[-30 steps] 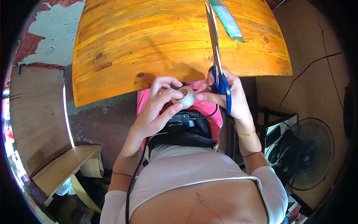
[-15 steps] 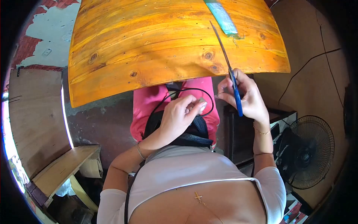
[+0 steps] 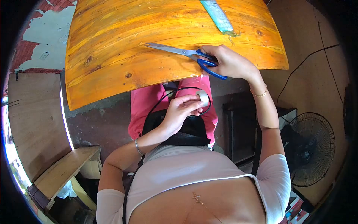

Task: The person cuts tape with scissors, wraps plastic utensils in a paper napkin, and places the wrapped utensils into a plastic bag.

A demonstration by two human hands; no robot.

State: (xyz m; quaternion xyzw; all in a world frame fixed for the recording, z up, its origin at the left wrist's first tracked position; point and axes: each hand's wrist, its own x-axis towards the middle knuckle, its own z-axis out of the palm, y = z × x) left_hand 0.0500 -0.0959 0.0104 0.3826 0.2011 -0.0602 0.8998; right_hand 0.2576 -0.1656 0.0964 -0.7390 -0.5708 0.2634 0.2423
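My right hand (image 3: 229, 61) is closed around the blue handles of a pair of scissors (image 3: 173, 49). Their metal blades point left, low over or resting on the front part of the wooden table (image 3: 123, 41); I cannot tell which. Over my lap, my left hand (image 3: 182, 112) grips a small roll of clear tape (image 3: 203, 98) between thumb and fingers. A black cord (image 3: 158, 102) loops just behind that hand, above a black bag (image 3: 186, 132) on my lap.
A flat teal plastic-looking strip (image 3: 220, 16) lies toward the table's back right. To my right stand a black fan (image 3: 305, 153) and a dark cabinet (image 3: 240, 130). A wooden bench (image 3: 67, 168) is at the lower left.
My right hand has moved forward onto the table side, swinging the scissors from pointing away to pointing left. My left hand has turned, bringing the tape roll into fuller view.
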